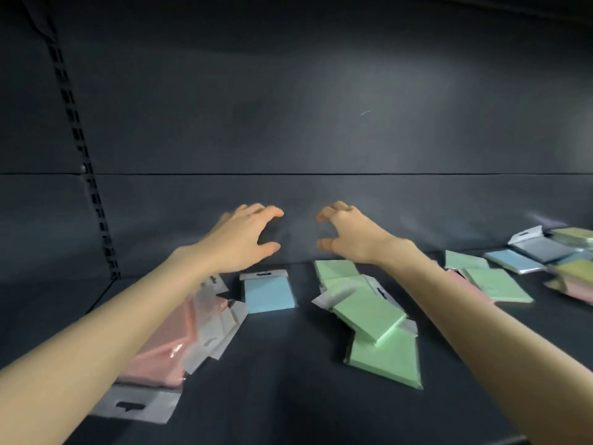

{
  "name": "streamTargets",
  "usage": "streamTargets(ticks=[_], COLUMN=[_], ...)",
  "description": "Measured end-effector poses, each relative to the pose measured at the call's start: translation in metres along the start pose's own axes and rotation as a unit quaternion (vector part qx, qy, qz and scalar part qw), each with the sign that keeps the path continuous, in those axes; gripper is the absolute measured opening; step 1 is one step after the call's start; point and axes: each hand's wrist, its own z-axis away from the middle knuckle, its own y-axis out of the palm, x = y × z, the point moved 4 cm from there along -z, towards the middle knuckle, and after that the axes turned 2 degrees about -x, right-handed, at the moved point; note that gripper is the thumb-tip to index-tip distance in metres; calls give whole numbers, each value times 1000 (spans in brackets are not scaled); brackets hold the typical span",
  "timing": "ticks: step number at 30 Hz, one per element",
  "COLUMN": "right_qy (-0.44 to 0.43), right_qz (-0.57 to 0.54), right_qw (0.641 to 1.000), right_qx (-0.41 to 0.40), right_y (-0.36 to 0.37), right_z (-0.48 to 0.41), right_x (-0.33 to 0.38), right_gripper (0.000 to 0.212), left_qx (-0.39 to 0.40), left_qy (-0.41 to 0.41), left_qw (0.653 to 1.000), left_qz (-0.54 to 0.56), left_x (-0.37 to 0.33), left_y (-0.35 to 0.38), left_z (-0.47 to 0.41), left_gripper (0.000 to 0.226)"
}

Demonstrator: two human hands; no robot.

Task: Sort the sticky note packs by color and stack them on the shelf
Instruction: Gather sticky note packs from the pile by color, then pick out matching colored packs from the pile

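Both hands reach into the dark shelf [288, 364] above the sticky note packs. The landmark is the single blue pack [269, 292], lying flat near the shelf's back wall [321, 107] with its white hang tab toward the wall.

The left hand [239, 240] hovers just above and left of the blue pack, palm down, its fingers [256, 209] spread wide and curled like a claw, holding nothing. The thumb tip sits over the pack's tab end, but the pictures do not show whether it touches. The right hand [348, 236] hovers above and right of the blue pack, its fingers [333, 208] likewise wide, curled and empty; the two hands face each other with a gap between them.

Left of the blue pack, under the left forearm, lies the heap of pink packs [167, 342], with white tabs sticking out. Right of the blue pack, below the right hand, lies an overlapping run of green packs [372, 316]. Further right, past the right forearm, rest another green pack [495, 284] and a mixed pile [545, 252] of blue, grey, yellowish and pink packs.
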Motion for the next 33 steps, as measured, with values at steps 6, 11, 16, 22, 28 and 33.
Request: streamTargets(ticks=[6,11,16,22,28,33], right_qy=[41,90,134,161,172,176], right_qz=[32,65,63,71,68,55], right_qw=[994,987,982,980,979,978], right_qx=[-97,-118,-116,-91,-88,-92], right_y=[-65,-103,-129,-147,-173,-180], right_z=[56,122,201,276,301,296], right_x=[-62,-128,-203,-281,-337,-378], right_gripper=[49,49,47,46,48,43], left_qx=[-66,-80,-67,-48,-38,-30], left_qy=[100,160,189,212,211,210], left_qw=[993,983,978,974,975,976], left_qz=[22,35,53,57,61,56], left_x=[-86,-174,-273,-381,-436,-461], left_y=[-12,1,32,75,90,100], left_z=[-28,-45,-49,-54,-81,-114], left_gripper=[57,57,57,55,51,50])
